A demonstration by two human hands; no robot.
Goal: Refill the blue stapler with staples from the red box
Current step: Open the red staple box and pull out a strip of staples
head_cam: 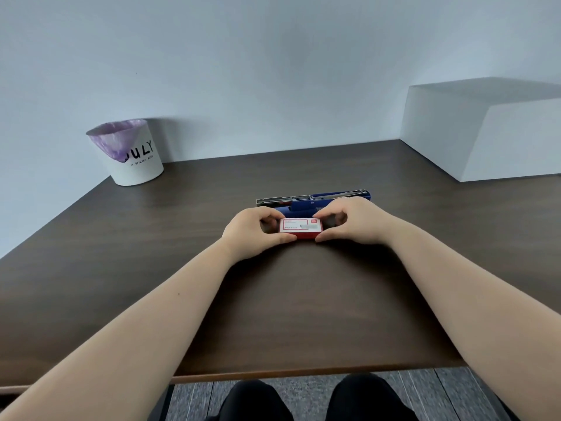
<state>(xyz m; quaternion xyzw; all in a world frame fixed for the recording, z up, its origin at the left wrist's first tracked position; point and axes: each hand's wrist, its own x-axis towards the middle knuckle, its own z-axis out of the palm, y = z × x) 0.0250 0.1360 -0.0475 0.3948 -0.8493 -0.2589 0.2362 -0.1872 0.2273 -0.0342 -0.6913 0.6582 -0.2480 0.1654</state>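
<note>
Both hands, left hand [253, 227] and right hand [352, 220], pinch closed red box [300, 228].

L hand [253, 230] & R hand [349, 221] pinch red box [300, 229] ends; blue stapler [315, 200] just behind, opened flat on table [151, 253].

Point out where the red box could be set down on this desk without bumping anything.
Bare desk lies between the white bin and the left hand, and between the right hand and the white block. Crowded: red staple box against the blue stapler.
</note>
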